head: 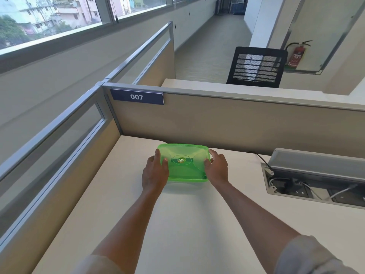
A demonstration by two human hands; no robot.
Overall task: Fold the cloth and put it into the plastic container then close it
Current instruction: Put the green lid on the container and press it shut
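Note:
A green translucent plastic container (185, 155) with its lid on rests on the white desk (177, 224), close to the back partition. A round label sits in the middle of the lid. My left hand (155, 173) grips the container's left side, thumb on the lid. My right hand (217, 169) grips its right side in the same way. Something dark shows faintly through the plastic; I cannot tell whether it is the cloth.
A beige partition (227, 123) with a "007" plate (136, 96) stands right behind the container. A glass-topped divider (59, 139) runs along the left. An open cable tray (316, 186) with wires is sunk into the desk at right. A black mesh chair (256, 66) stands beyond.

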